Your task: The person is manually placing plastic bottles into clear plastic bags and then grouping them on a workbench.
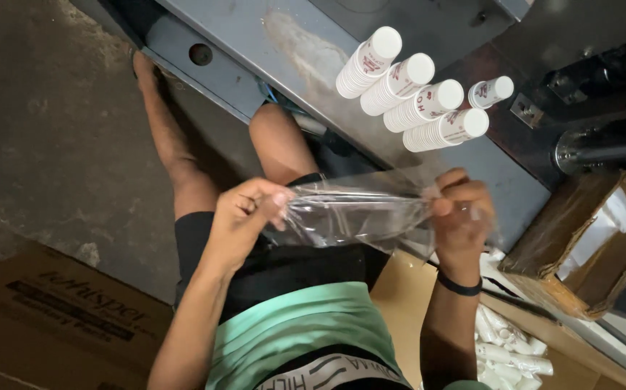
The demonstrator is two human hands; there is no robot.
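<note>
hands stretch a clear, crinkled plastic bag (360, 211): left hand (244, 217) pinches one end, right hand (461, 217) grips the other. stacked white paper cups (414, 90) lie on the grey metal desk (269, 50) beyond.

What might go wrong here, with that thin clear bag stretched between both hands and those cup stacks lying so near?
1. The clear plastic bag is pulled taut between the left hand and right hand; the thin film may tear or slip from the fingers.
2. The white cup stacks lie loose on the grey metal ledge just beyond; a stray knock might send them rolling off.
</note>
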